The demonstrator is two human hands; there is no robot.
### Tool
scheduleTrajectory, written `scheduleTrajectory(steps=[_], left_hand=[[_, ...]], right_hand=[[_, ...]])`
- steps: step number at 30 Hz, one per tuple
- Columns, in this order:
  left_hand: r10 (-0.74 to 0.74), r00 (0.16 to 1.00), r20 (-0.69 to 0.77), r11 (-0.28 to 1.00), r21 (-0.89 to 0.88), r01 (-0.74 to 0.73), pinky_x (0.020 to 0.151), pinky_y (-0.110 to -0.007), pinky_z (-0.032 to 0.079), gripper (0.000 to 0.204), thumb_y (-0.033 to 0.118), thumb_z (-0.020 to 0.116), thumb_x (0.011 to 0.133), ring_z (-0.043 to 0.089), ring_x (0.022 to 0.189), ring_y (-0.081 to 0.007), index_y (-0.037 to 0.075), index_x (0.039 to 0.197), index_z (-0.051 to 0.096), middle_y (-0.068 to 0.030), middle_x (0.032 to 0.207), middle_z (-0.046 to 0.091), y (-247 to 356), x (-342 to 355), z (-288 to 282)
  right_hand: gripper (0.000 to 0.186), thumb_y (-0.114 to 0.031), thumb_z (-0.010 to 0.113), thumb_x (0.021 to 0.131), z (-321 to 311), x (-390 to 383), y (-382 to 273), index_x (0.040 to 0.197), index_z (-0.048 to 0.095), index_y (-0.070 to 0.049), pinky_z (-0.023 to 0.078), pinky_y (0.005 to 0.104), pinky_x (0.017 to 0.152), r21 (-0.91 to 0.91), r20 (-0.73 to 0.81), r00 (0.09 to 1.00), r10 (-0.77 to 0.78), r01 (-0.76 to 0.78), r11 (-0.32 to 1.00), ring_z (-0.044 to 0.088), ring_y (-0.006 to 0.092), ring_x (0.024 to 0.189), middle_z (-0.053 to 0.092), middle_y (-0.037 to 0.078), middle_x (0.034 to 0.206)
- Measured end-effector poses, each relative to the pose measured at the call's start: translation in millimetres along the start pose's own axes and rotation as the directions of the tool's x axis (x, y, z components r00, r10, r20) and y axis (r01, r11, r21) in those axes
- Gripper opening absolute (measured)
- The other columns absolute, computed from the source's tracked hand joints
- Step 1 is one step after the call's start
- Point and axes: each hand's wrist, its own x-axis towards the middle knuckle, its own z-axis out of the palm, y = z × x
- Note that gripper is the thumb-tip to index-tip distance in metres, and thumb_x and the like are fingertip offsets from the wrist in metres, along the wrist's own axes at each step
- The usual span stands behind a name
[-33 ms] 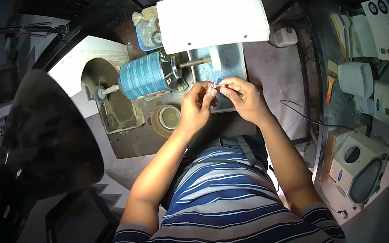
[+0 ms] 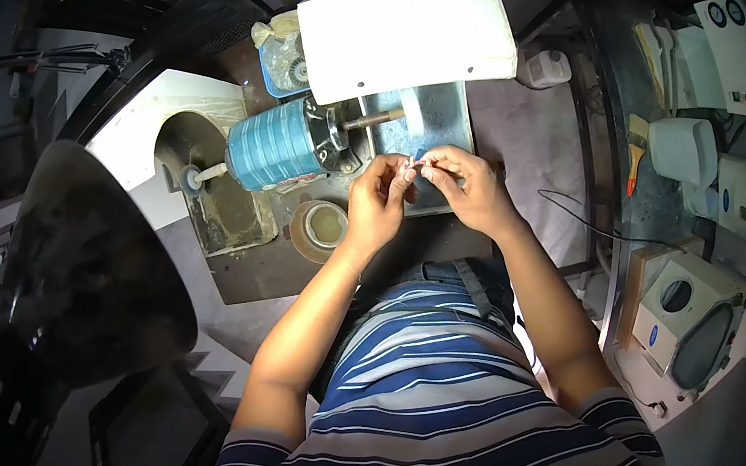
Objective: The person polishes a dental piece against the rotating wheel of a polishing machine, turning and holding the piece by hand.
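Observation:
My left hand (image 2: 377,203) and my right hand (image 2: 473,192) meet just in front of a bench motor. Their fingertips pinch a small pink-and-white piece (image 2: 416,166) between them, mostly covered by the fingers, so its exact kind is unclear. A little blue bit (image 2: 420,155) shows just beyond the fingertips. The blue-wrapped motor (image 2: 276,143) lies to the left, its tapered spindle (image 2: 375,121) pointing over a metal tray (image 2: 462,111). Left of my left wrist stands a round bowl (image 2: 300,234).
A bright white hood (image 2: 407,40) overhangs the tray. At the motor's left end, a wheel (image 2: 192,178) sits in a grimy basin (image 2: 244,225). A black lamp shade (image 2: 102,270) fills the near left. To the right are a brush (image 2: 634,156), a thin cable (image 2: 587,223) and a boxy machine (image 2: 670,311).

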Motion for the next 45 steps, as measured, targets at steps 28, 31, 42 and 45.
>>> scheduleTrajectory(steps=[28, 31, 42, 45], left_hand=[[-0.339, 0.940, -0.035, 0.846, -0.447, 0.289, 0.048, -0.029, 0.047, 0.013, 0.002, 0.056, 0.092, 0.058, 0.057, -0.0183, -0.011, 0.091, 0.058, -0.0136, 0.077, 0.063, -36.2, 51.8, 11.9], [-0.331, 0.942, -0.045, 0.851, -0.445, 0.278, 0.049, -0.029, 0.047, 0.012, 0.002, 0.056, 0.092, 0.058, 0.057, -0.0183, -0.010, 0.090, 0.058, -0.0135, 0.076, 0.063, -33.7, 50.3, 11.8], [-0.206, 0.977, -0.058, 0.923, -0.343, 0.174, 0.049, -0.027, 0.048, 0.012, 0.002, 0.056, 0.092, 0.058, 0.057, -0.0168, -0.010, 0.093, 0.058, -0.0123, 0.075, 0.063, -30.1, 45.0, 14.2], [-0.193, 0.978, -0.080, 0.930, -0.333, 0.157, 0.049, -0.027, 0.049, 0.014, 0.004, 0.057, 0.093, 0.059, 0.057, -0.0163, -0.010, 0.094, 0.058, -0.0122, 0.075, 0.063, -32.9, 45.4, 14.8]], right_hand=[[0.017, -0.008, 0.056, 0.092, 1.3, 37.6, 65.4, 0.083, 0.062, 0.005, 0.046, 0.0260, 0.061, 0.058, -0.004, 0.968, 0.250, -0.250, 0.967, 0.055, 0.0071, 0.065, 0.062, 0.004, 0.068], [0.016, -0.007, 0.056, 0.092, 3.2, 37.2, 68.2, 0.084, 0.063, 0.005, 0.046, 0.0259, 0.061, 0.066, -0.008, 0.970, 0.243, -0.242, 0.968, 0.055, 0.0072, 0.064, 0.062, 0.004, 0.068], [0.014, -0.010, 0.059, 0.091, 10.4, 29.7, 71.9, 0.092, 0.066, 0.002, 0.045, 0.0250, 0.059, 0.029, -0.150, 0.970, 0.190, -0.188, 0.982, 0.055, 0.0074, 0.064, 0.065, 0.004, 0.072], [0.015, -0.011, 0.060, 0.090, 11.1, 31.4, 80.0, 0.094, 0.067, 0.002, 0.045, 0.0253, 0.060, -0.002, -0.171, 0.970, 0.174, -0.177, 0.984, 0.057, 0.0083, 0.064, 0.067, 0.006, 0.074]])
